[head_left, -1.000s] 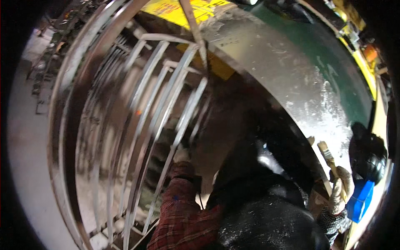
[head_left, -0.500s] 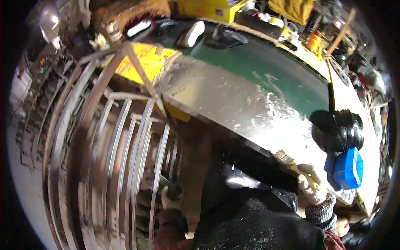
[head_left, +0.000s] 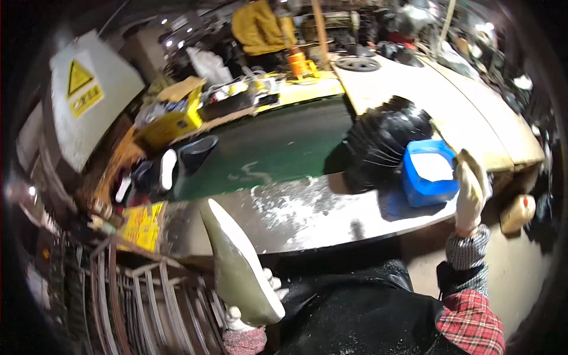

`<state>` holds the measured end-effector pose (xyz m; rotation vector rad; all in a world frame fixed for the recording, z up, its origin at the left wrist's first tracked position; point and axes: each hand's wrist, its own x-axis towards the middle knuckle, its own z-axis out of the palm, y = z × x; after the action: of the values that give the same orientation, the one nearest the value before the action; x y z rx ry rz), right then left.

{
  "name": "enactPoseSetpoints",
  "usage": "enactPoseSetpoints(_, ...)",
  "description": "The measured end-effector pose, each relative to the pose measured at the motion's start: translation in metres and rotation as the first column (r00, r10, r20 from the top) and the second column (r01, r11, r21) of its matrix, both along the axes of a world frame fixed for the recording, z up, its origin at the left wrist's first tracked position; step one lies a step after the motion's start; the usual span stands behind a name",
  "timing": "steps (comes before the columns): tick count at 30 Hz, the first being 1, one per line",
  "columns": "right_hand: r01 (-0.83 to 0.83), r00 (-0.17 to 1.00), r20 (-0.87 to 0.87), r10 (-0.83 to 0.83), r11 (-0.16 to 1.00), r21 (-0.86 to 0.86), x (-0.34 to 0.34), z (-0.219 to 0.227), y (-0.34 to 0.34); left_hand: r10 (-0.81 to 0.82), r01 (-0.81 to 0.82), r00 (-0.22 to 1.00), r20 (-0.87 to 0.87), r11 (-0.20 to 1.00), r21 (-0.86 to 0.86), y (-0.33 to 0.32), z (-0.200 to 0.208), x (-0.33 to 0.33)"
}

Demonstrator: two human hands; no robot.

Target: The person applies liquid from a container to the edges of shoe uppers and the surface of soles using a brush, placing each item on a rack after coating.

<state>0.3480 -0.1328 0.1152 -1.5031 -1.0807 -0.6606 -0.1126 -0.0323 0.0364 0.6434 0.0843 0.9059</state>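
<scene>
Moving up from low beside the rack, the left grip is now showing an olive shoe in full, while the right grip, which was holding a brush near the tabletop's edge, is now standing beside the blue tub. From the head view, the left grip is clamping on the shoe's lower end, its thumb pressing at the left and its fingertips showing past the pale sole. The shoe is leaning up and leftward from that grip, its sole side turning right; the rack is standing to the grip's left. The right grip's fingers are bunching together at the tub's right rim; whether they are holding the brush cannot be told. White stuff is lying inside the tub. Left of the right grip, beyond the tub, a shiny black bundle is resting on the tabletop. Rightward and lower, a jug is standing.
</scene>
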Motion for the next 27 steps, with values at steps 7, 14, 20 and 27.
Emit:
enactPoseSetpoints(7,-0.057,0.922,-0.377,-0.085,0.934,-0.351,0.089,0.008,-0.008,-0.118,0.102,0.987,-0.107,0.984,-0.146,0.011,-0.011,0.089)
enactPoseSetpoints(14,-0.019,0.992,-0.123,-0.027,0.934,-0.358,0.096,0.004,-0.045,-0.204,0.015,0.958,-0.202,0.738,-0.675,-0.024,-0.050,0.058)
enactPoseSetpoints(20,-0.269,0.940,-0.276,0.200,0.932,-0.241,0.047,0.018,-0.048,-0.332,0.155,0.934,-0.132,0.709,-0.688,-0.023,-0.057,0.047)
enactPoseSetpoints(27,-0.844,0.506,-0.223,0.833,0.426,-0.325,-0.098,-0.014,0.056,-0.209,0.198,0.977,0.044,0.808,-0.556,-0.010,-0.089,0.064)
